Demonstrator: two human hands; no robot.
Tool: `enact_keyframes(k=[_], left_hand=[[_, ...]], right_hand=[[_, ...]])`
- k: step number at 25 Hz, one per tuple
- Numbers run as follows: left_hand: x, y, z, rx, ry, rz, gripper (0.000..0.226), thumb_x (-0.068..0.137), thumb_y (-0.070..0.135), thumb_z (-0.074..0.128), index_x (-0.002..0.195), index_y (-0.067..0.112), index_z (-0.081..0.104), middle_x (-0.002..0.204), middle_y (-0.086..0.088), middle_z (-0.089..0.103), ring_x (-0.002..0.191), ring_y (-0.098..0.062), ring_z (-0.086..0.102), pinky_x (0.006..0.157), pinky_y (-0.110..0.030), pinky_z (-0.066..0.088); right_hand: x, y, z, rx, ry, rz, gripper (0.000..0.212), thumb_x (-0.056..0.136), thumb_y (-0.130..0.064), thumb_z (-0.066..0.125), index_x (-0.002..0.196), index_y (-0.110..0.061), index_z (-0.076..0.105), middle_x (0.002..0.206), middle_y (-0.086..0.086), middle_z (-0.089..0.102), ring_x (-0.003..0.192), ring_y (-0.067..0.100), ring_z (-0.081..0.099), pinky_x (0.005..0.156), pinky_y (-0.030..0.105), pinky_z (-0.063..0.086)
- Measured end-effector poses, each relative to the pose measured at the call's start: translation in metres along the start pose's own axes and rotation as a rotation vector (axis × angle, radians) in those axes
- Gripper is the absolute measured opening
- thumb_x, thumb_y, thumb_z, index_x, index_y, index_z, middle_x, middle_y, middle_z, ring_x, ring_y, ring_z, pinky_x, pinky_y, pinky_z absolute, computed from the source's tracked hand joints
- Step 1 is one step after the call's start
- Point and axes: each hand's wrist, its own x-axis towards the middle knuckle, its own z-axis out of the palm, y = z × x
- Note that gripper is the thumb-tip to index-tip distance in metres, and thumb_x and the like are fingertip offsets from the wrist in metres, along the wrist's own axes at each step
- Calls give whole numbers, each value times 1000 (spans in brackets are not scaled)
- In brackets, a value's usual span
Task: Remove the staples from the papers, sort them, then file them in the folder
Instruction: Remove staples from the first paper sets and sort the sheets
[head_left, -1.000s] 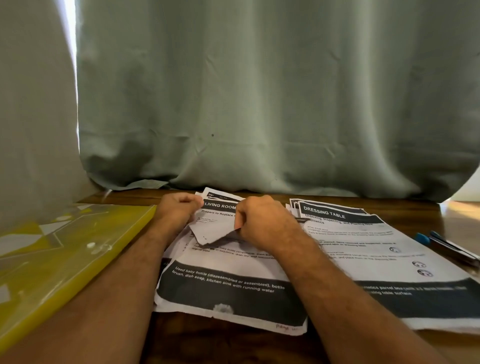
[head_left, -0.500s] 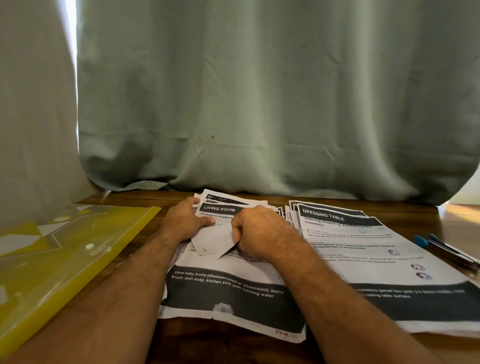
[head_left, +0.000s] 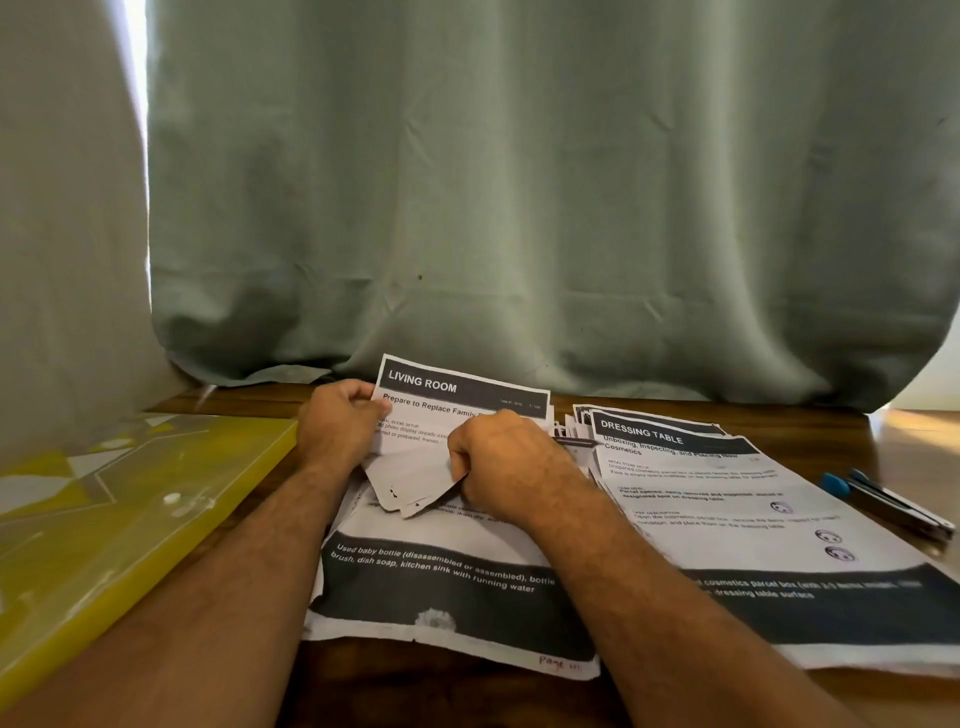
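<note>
Both hands (head_left: 343, 423) (head_left: 506, 462) gripping stapled papers (head_left: 462, 400), yellow folder (head_left: 130, 519) left, staple remover (head_left: 888, 501) right

"LIVING ROOM" sheets (head_left: 457, 400) raised at centre, near corners folded back. "DRESSING TABLE" stack (head_left: 727, 499) lies flat at right. Yellow folder (head_left: 104, 530) lies closed at left.

Both forearms stretched forward, left grip (head_left: 340, 422) and right grip (head_left: 501, 457) each curled closed, knuckles up.
</note>
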Motion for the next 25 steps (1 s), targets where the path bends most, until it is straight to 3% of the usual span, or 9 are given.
enact_keyframes(k=[4, 10, 13, 15, 17, 19, 20, 22, 25], left_hand=[[1, -1, -1, -129, 54, -25, 4, 88, 18, 75, 85, 19, 73, 84, 1, 76, 77, -16, 74, 75, -41, 63], [-1, 10, -3, -207, 144, 30, 9, 98, 21, 64, 98, 12, 62, 92, 0, 71, 79, -11, 68, 58, -22, 49], [-4, 14, -3, -230, 101, 76, 5, 100, 20, 59, 99, 14, 60, 92, 1, 72, 80, -12, 70, 59, -26, 53], [-5, 15, -3, -284, -7, 116, 8, 99, 14, 57, 95, 17, 63, 90, -1, 74, 80, -15, 72, 64, -32, 58], [-8, 20, -4, -351, -151, 128, 18, 94, 7, 57, 87, 18, 69, 83, -4, 75, 76, -18, 72, 66, -35, 58], [-11, 24, -7, -399, -254, 170, 22, 76, 9, 55, 69, 17, 74, 70, -6, 72, 67, -19, 66, 65, -31, 51], [-11, 25, -8, -425, -298, 192, 27, 67, 11, 49, 62, 17, 75, 64, -4, 70, 64, -16, 64, 63, -28, 49], [-14, 26, -11, -540, -399, 124, 34, 61, 12, 43, 55, 13, 76, 62, -4, 71, 60, -13, 64, 58, -23, 51], [-11, 24, -11, -489, -429, -86, 41, 88, 12, 40, 75, 0, 77, 73, -16, 75, 64, -22, 68, 55, -22, 54]], right_hand=[[2, 2, 2, 19, 47, 16, 24, 87, -10, 60, 72, -27, 52, 90, -2, 62, 90, 19, 59, 79, 36, 54], [3, 5, 1, 26, 116, 29, 14, 90, -11, 61, 88, -25, 63, 95, 0, 64, 88, 17, 56, 78, 33, 52], [4, 8, 3, 46, 124, 39, 12, 91, -13, 61, 89, -25, 62, 100, 0, 63, 92, 17, 58, 82, 34, 55], [7, 9, 4, 65, 168, 36, 13, 91, -13, 61, 83, -24, 58, 119, -1, 57, 99, 17, 59, 86, 35, 55], [10, 9, 3, 128, 252, 49, 12, 92, -18, 62, 82, -22, 59, 151, -2, 35, 105, 17, 59, 89, 32, 55], [11, 10, 2, 167, 302, 55, 12, 93, -20, 61, 82, -24, 60, 163, -9, 13, 105, 19, 61, 89, 31, 54], [12, 11, 3, 167, 310, 44, 13, 93, -19, 61, 81, -24, 60, 163, -10, 14, 104, 19, 62, 89, 32, 54], [14, 12, 6, 142, 279, 19, 13, 91, -17, 61, 80, -24, 61, 147, -7, 45, 99, 18, 62, 87, 35, 55], [12, 14, 5, 49, 139, 5, 11, 91, -18, 58, 85, -26, 64, 93, -7, 65, 87, 15, 58, 77, 32, 53]])
